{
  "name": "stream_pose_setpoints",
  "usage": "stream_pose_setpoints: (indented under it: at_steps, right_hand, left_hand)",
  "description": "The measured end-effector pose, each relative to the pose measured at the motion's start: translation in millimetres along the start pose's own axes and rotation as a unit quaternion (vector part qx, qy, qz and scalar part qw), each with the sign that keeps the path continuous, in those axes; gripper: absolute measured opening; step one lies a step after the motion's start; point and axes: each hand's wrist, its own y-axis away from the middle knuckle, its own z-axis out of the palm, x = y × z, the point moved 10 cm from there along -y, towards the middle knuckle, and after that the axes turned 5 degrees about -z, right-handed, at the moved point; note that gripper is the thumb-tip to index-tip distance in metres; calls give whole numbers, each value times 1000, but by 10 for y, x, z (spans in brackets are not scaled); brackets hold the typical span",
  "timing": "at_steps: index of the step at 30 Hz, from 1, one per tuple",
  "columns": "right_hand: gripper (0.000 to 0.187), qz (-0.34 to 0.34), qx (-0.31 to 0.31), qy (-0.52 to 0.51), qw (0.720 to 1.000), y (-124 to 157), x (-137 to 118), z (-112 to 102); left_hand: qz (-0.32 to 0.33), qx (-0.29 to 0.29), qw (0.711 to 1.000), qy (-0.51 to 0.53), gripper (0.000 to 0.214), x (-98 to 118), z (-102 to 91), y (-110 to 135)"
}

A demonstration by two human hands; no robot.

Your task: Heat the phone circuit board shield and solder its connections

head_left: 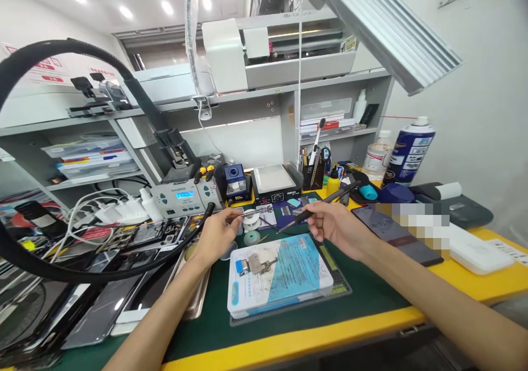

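My left hand [216, 233] is closed in a pinch on a thin metal tool, tweezers by the look of it [247, 214], whose tip points right above the green mat [363, 294]. My right hand [334, 222] grips a dark pen-shaped soldering iron handle [325, 200], tip aimed left and down toward the tweezers' end. Just below both hands lies a blue and white box [284, 277] with small metal parts [256, 264] resting on its left half. A spool of solder wire [250, 221] sits behind the tool tips.
A soldering station [185, 195] with a thick black cable stands at the back left, a small hot plate [274, 181] in the middle. A blue spray can [408, 154] and bottles are at the back right. Dark phones [396, 233] lie right; phone screens [99, 316] pile up left.
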Motion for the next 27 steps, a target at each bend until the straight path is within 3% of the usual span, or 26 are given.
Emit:
stream_pose_setpoints:
  at_steps: [7,17,22,27]
  right_hand:
    - [20,5,-11,0,1000,-2,21,12]
    - [22,43,-60,45,996,49,121,100]
    - [27,60,-77,58,994,109,184,188]
    - [27,63,-55,50,995,111,223,177]
  left_hand:
    - [75,12,984,-163,27,57,31,-133]
    - [136,12,964,-230,26,109,66,-170]
    - [188,34,955,-225,24,293,-100,116]
    - [238,-29,952,-189,25,399,-173,578]
